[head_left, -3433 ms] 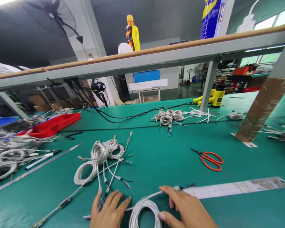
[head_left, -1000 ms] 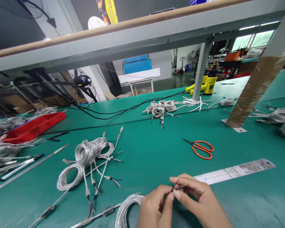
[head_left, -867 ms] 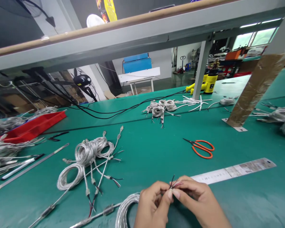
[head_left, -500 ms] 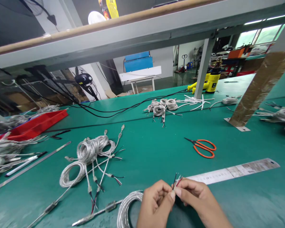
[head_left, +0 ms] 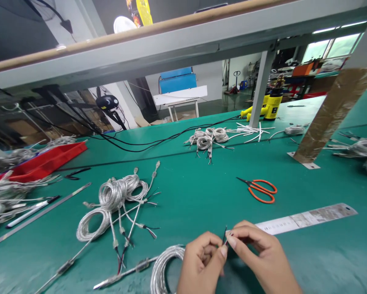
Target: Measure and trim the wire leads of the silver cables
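Observation:
Between thumb and fingers, my left hand (head_left: 202, 261) pinches the stripped end of a cable, from which a thin black wire (head_left: 224, 234) sticks up. My right hand (head_left: 256, 251) is closed on the fine wire ends (head_left: 229, 238) beside it, its thumb and forefinger pressed together close to my left thumb. Those wire tips are mostly covered by the fingers. Left of my left hand lies a coiled clear-jacketed cable (head_left: 163, 267), partly hidden by the hand. Beyond my right hand, a steel ruler (head_left: 305, 220) rests on the green bench (head_left: 183, 192).
Orange-handled scissors (head_left: 261, 191) lie past the ruler. A pile of coiled cables (head_left: 114, 196) with bare wire ends sits to the left, another bundle (head_left: 209, 138) farther back. A red tray (head_left: 48, 161) stands at far left. A wrapped post (head_left: 333, 116) rises at right.
My right hand has shifted slightly, its fingers lifting and covering more of the red and pale wire ends. My left hand keeps its hold in nearly the same place.

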Demonstrator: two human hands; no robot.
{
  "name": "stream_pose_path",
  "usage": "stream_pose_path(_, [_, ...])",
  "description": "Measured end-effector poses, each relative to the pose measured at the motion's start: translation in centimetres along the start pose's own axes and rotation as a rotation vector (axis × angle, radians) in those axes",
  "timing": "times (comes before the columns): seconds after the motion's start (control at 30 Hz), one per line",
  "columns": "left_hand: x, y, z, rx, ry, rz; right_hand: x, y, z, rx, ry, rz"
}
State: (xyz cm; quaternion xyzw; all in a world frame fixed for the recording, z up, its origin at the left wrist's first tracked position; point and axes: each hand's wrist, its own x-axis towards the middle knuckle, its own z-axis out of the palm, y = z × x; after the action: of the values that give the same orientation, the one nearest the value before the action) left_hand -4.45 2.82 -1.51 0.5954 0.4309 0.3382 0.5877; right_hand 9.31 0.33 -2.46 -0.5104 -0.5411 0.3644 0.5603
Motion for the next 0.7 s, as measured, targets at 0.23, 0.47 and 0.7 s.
stream_pose_path(0.23, [-0.1,-0.6,0.2,0.011,0.016,0.024,0.3,-0.2,0.1,0.139,0.005,0.129])
stream_pose_path(0.47, [-0.2,0.3,0.2,-0.123,0.156,0.117,-0.7,0.8,1.4,0.413,-0.107,0.318])
stream_pose_path(0.7, [0.3,0.5,-0.4,-0.123,0.229,0.106,-0.1,0.3,2.6,0.357,-0.303,0.255])
